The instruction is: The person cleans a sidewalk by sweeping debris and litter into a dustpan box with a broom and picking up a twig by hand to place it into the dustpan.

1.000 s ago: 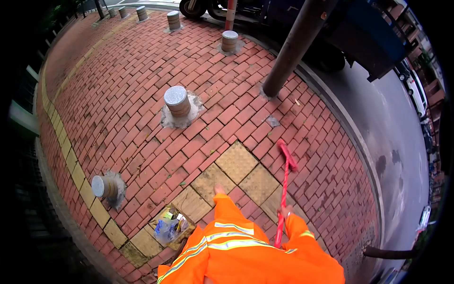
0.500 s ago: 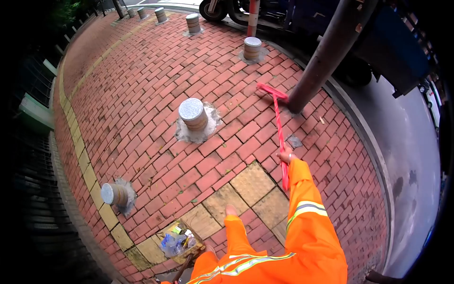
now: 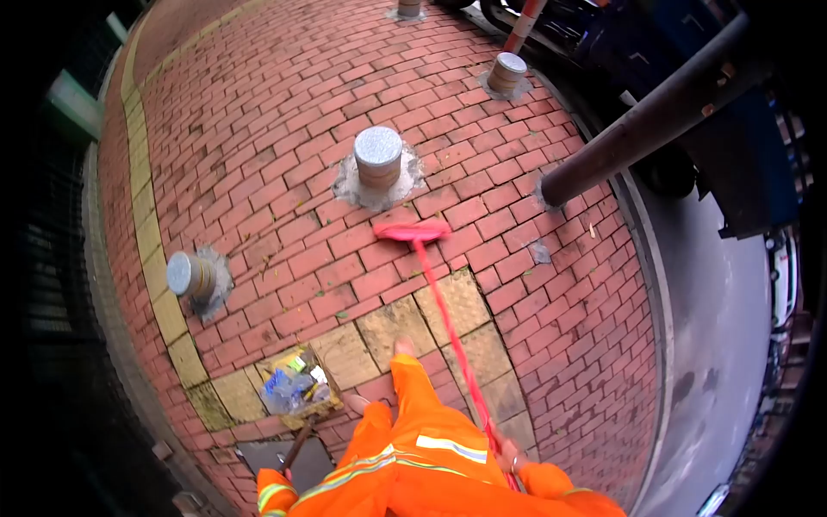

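Observation:
My right hand (image 3: 510, 457), low and close to my body, is closed around the handle of a red broom (image 3: 444, 310). The broom's wide red head rests on the brick paving in front of me, just this side of a short metal-topped bollard (image 3: 378, 168). At lower left, a worn long-handled dustpan (image 3: 323, 409) holds litter (image 3: 293, 388), including blue and clear plastic and pale scraps. Its dark handle runs up to my left hand (image 3: 286, 473), which is gripping it and mostly hidden by the orange sleeve.
More bollards stand at left (image 3: 194, 276) and farther ahead (image 3: 506, 73). A dark pole (image 3: 637, 129) leans across the right side, near the curb (image 3: 659, 327) and road. Dark parked vehicles (image 3: 732, 164) line the far right. A fence borders the left.
The broom head has swept from beside the pole to the left and toward me. My right arm has drawn back from an outstretched reach, and the view has shifted forward.

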Available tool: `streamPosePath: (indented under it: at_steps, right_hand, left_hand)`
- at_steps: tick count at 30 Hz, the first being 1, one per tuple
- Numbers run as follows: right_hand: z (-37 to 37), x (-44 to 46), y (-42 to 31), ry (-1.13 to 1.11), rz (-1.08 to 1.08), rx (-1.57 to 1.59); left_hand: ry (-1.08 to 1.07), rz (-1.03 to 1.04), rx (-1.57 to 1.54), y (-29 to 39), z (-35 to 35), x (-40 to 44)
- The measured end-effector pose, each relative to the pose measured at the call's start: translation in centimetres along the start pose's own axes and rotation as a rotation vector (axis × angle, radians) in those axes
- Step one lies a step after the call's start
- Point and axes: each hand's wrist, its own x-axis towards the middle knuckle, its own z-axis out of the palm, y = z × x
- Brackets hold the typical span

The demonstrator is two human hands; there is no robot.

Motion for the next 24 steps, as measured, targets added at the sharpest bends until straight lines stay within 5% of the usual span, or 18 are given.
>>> streamPosePath:
  at_steps: [4, 7, 10, 12, 16, 19, 21, 22, 24]
  right_hand:
    - [-4.3, -7.3, -8.5, -0.409, 0.205, 0.542]
    - [-2.9, -7.1, -12.5, -0.442, 0.056, 0.343]
    - [0.2, -2.1, -14.4, -0.276, -0.302, -0.054]
    - [2.9, 4.4, -16.0, -0.24, -0.357, -0.281]
    - [10.9, 19.7, -25.1, 0.055, -0.765, -0.357]
    - [17.8, 32.5, -31.6, -0.031, -0.673, -0.254]
    - [18.9, 32.2, -37.2, -0.118, -0.407, -0.4]
    - [19.6, 30.2, -37.9, -0.169, -0.26, -0.219]
    - [22.3, 30.4, -32.5, -0.043, -0.494, -0.32]
  left_hand:
    - [-0.018, 0.07, 0.023, 2.8, 1.9, -8.0]
    - [-0.013, 0.08, 0.007, 4.1, 1.2, -10.9]
    - [0.066, 0.019, -0.026, 5.6, 0.7, -13.6]
    - [0.101, -0.068, -0.044, 5.4, -1.2, -12.0]
    - [0.036, -0.131, -0.013, 5.0, -4.4, -8.2]
    - [-0.007, -0.106, -0.085, 3.7, -5.5, -7.8]
    - [-0.037, -0.085, -0.148, 3.1, -6.1, -7.0]
    - [-0.059, -0.078, -0.165, 2.7, -6.6, -6.7]
    - [-0.118, -0.064, -0.166, 2.5, -7.2, -6.0]
